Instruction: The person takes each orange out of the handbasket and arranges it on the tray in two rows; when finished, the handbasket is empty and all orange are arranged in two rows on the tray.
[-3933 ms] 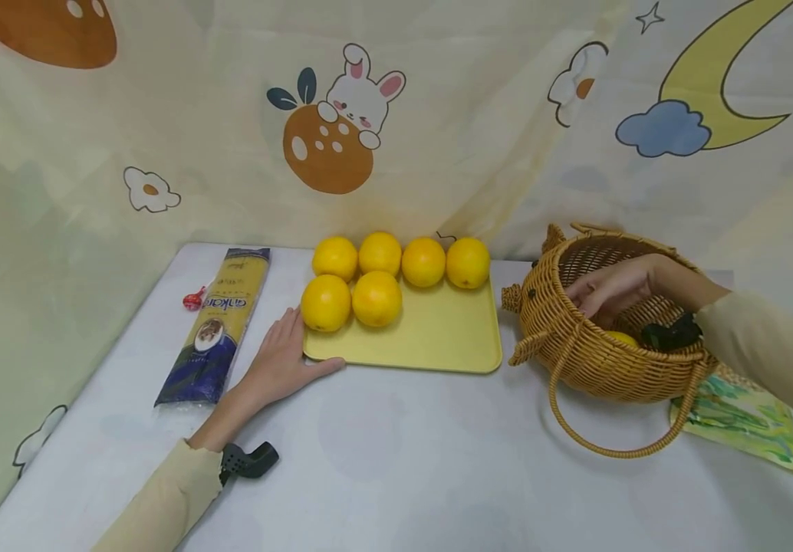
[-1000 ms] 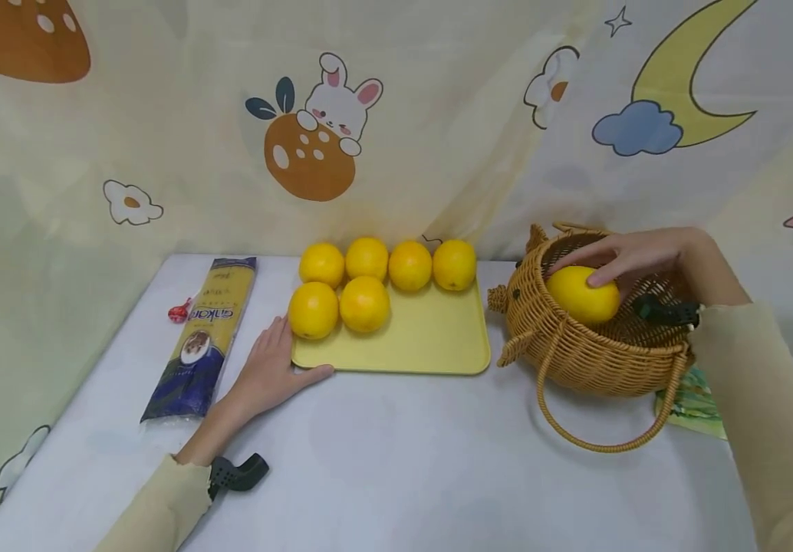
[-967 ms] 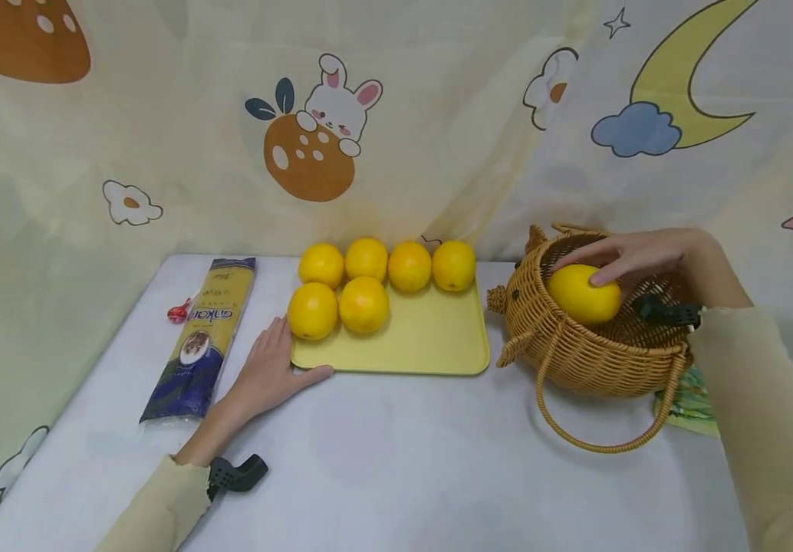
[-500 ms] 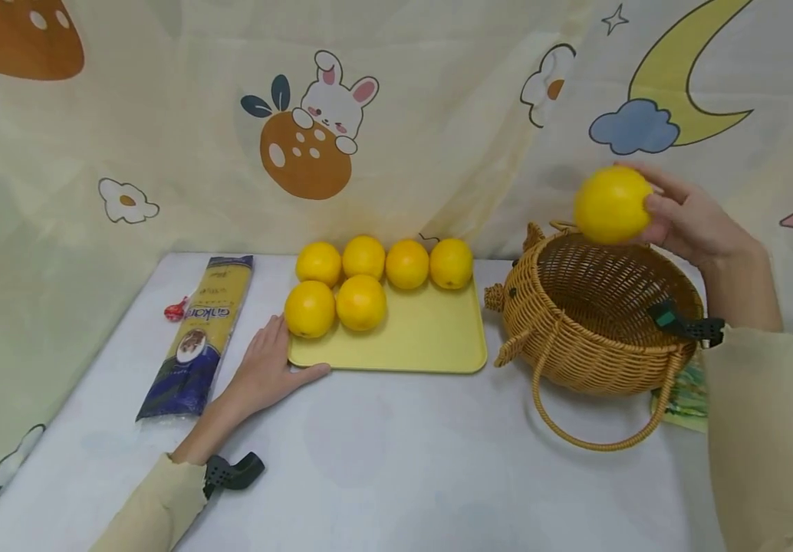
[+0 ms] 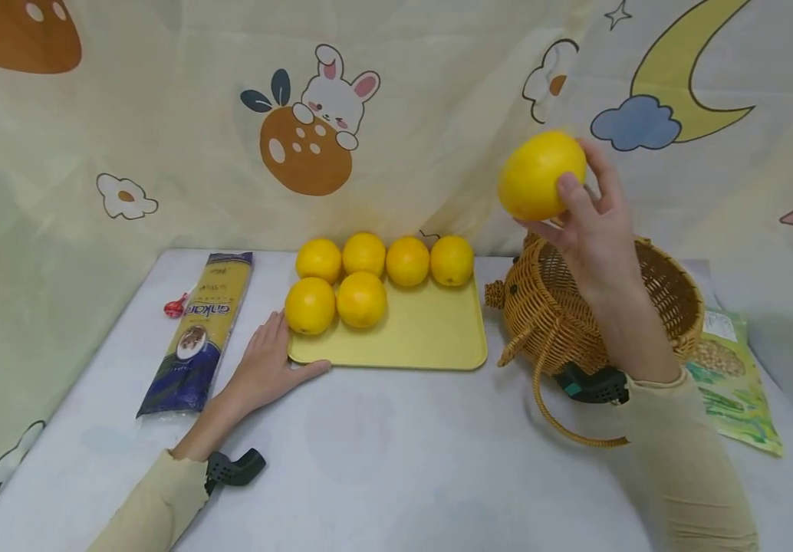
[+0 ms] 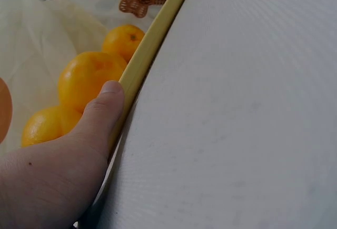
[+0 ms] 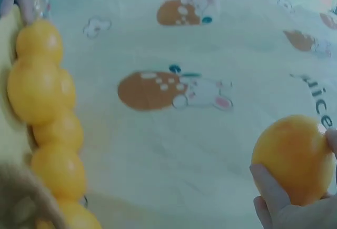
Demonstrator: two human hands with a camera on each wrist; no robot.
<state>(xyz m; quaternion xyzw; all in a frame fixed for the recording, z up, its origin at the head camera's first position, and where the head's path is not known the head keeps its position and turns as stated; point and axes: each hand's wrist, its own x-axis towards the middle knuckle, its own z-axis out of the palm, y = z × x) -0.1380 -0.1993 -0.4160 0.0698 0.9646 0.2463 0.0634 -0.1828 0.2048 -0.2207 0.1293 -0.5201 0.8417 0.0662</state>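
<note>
In the head view my right hand holds an orange in the air, thumb and fingers curled round its side. The right wrist view shows the same orange between the fingertips. Below the right forearm stands a pig-shaped wicker basket, partly hidden by the arm. My left hand rests with straight fingers at the left front corner of a yellow tray; its thumb lies along the tray's rim in the left wrist view. Several oranges sit on the tray in two rows, towards its back left.
Left of the tray lies a blue and yellow ankara packet, with a red-wrapped candy beside it. A green printed packet lies right of the basket, partly behind it. A patterned cloth hangs behind the table.
My right hand has lifted the orange out of the basket and carried it up, then left to above the basket's near-left side. The left hand has stayed at the tray corner.
</note>
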